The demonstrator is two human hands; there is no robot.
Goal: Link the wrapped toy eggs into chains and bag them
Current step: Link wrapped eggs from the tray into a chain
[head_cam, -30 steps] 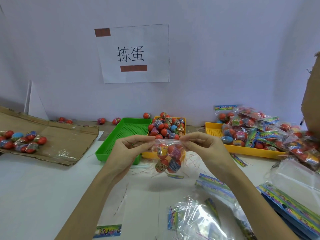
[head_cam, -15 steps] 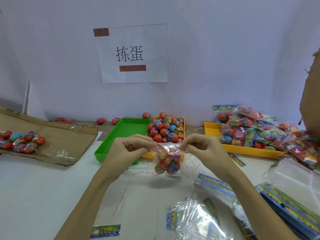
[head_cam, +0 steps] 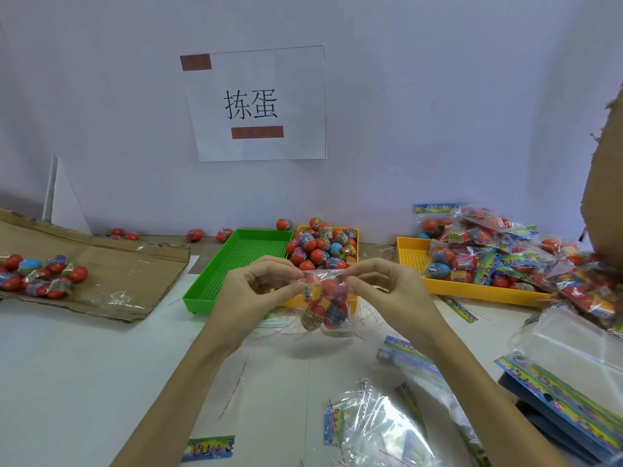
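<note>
Two hands' fingers pinching clear bag [head_cam: 325, 298], several red wrapped eggs inside.

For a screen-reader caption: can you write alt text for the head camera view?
Two hands, left hand and right hand, pinch the top of a small clear bag of wrapped toy eggs above a white table. Behind it sit an empty green tray, a yellow tray of loose eggs and a yellow tray piled with filled bags.

bag [head_cam: 325, 303] lowered slightly, hands closer together
</note>
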